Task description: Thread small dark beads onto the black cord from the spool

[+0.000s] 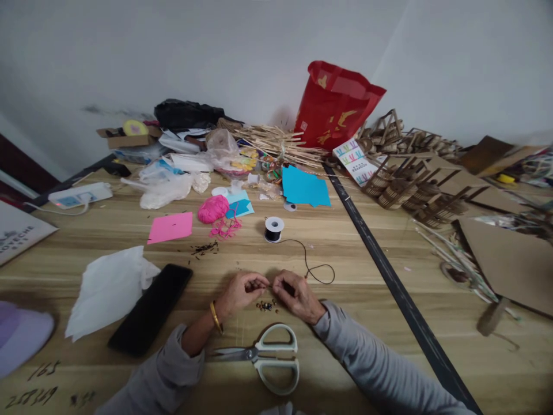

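My left hand [242, 294] and my right hand [299, 297] meet fingertip to fingertip just above the table. My right hand is closed on a thin black cord [306, 253], which loops out beside it and runs back to a white spool [274, 221] wound with black. The left thumb and forefinger are pinched together at the same spot; what lies between them is too small to make out. Below the fingertips is a small cluster of dark and brown beads [266, 306]. White-handled scissors [250, 353] lie partly open between my forearms, blades toward the left.
To the left lie a black phone [151, 308], a white tissue [108, 288] and pink paper [170, 227]. Ahead are a pink yarn ball [213, 208], short dark pieces [205, 248] and blue paper [306, 185]. Small woven baskets [395, 193] and a red bag [334, 106] stand behind.
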Demonstrator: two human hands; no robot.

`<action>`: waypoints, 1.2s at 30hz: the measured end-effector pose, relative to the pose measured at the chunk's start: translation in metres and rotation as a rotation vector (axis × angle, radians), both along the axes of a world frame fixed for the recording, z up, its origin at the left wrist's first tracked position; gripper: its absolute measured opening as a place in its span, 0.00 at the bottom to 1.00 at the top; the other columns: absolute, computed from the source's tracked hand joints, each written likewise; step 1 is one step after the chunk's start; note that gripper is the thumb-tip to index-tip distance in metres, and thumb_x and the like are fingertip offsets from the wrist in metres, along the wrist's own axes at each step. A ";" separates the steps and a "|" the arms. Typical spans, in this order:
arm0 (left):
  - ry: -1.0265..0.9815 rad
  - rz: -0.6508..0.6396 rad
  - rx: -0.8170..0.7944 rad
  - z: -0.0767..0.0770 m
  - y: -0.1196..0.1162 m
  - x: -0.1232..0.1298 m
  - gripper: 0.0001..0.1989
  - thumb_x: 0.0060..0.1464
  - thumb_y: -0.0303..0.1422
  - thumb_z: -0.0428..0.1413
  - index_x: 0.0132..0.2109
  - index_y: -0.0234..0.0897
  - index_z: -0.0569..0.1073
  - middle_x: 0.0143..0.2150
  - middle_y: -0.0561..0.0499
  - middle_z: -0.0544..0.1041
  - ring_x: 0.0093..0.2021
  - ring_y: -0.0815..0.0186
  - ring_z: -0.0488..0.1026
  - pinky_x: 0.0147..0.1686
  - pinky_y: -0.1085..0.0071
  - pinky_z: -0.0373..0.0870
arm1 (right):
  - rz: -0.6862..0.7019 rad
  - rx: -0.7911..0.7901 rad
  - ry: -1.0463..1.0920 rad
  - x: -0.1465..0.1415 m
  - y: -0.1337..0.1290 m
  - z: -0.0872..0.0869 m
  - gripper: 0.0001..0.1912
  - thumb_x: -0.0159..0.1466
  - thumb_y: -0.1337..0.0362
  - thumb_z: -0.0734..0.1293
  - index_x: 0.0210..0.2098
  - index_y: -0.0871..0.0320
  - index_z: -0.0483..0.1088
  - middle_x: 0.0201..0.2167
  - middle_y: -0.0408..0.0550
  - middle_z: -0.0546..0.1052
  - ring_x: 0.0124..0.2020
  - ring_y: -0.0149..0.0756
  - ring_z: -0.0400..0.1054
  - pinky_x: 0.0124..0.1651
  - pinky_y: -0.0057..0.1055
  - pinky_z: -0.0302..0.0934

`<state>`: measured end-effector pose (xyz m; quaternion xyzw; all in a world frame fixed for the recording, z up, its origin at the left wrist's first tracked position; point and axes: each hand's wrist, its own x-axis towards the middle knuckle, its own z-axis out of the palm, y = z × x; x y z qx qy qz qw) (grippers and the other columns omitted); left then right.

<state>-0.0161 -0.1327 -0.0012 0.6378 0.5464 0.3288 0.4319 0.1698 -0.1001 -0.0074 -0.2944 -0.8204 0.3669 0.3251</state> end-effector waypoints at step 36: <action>0.104 -0.089 0.152 0.003 -0.003 0.000 0.10 0.54 0.32 0.51 0.30 0.34 0.75 0.26 0.53 0.73 0.30 0.68 0.68 0.33 0.75 0.60 | 0.049 0.000 -0.032 -0.003 0.000 0.005 0.09 0.63 0.63 0.61 0.30 0.60 0.67 0.26 0.46 0.71 0.30 0.32 0.63 0.35 0.28 0.57</action>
